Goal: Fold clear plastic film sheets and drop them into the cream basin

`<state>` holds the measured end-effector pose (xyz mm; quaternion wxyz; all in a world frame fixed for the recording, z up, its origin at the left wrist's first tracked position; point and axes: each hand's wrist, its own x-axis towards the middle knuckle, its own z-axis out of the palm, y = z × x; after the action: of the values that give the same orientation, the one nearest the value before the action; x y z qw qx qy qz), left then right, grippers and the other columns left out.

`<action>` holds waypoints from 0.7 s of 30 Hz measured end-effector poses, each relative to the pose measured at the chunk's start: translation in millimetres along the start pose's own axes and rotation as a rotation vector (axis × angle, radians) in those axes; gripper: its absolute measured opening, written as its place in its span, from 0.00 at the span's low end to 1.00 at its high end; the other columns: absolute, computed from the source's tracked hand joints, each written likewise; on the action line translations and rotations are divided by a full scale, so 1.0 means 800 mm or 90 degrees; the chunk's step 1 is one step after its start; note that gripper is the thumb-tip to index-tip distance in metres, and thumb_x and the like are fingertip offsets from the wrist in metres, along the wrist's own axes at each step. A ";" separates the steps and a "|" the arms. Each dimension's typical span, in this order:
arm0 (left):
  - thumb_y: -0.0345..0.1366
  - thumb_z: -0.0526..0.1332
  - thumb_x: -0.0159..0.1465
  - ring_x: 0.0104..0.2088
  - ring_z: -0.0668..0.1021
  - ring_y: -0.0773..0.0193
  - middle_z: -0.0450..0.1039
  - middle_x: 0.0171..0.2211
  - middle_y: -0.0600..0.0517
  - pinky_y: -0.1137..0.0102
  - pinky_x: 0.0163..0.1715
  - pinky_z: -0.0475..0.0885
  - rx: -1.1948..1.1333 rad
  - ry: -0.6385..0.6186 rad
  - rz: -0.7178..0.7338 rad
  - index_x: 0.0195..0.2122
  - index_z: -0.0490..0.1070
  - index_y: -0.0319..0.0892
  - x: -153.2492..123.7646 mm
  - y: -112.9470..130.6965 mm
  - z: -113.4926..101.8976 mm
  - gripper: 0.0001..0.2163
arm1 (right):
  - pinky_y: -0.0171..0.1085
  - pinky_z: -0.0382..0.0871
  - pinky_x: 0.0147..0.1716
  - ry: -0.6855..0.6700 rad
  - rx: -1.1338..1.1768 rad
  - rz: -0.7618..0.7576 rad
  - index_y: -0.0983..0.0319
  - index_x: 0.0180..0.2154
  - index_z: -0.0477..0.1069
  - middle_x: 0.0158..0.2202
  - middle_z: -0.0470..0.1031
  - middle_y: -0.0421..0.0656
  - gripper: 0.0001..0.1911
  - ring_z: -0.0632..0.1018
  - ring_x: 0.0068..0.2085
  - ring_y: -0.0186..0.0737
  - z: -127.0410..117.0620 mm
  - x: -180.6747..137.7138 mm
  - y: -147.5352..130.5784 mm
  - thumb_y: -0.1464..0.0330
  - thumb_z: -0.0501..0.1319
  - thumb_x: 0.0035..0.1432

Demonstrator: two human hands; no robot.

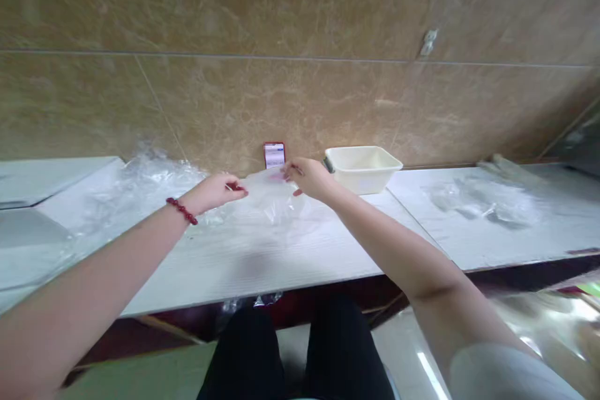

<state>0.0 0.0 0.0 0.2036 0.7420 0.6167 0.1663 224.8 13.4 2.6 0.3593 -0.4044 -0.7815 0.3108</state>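
A clear plastic bag (274, 197) hangs stretched between my hands above the white table. My left hand (218, 192) pinches its left edge, and a red bead bracelet (182, 210) circles that wrist. At the bag's upper right edge, the fingers of my right hand (307, 178) are closed on the film. Behind the bag a phone with a red case (274, 154) leans upright against the wall, its lower part hidden. Just right of my right hand stands a cream plastic basin (368, 172) with a dark clip-like piece at its left rim.
Crumpled clear plastic film (140, 190) is heaped on the table's left, beside a white box (56, 178). More clear plastic bags (497, 197) lie at the right. A tiled wall (300, 106) rises directly behind the white table (290, 269).
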 end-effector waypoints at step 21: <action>0.44 0.60 0.45 0.37 0.72 0.60 0.70 0.36 0.49 0.70 0.30 0.68 -0.226 -0.116 -0.050 0.36 0.69 0.42 0.010 -0.032 0.068 0.18 | 0.23 0.64 0.17 -0.016 -0.087 0.079 0.65 0.31 0.68 0.30 0.74 0.44 0.09 0.74 0.28 0.30 -0.071 0.009 -0.017 0.68 0.52 0.55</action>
<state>7.3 6.6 -60.1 0.3921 0.6820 0.5853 0.1965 262.1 23.9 46.3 0.3015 -0.4715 -0.7787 0.2834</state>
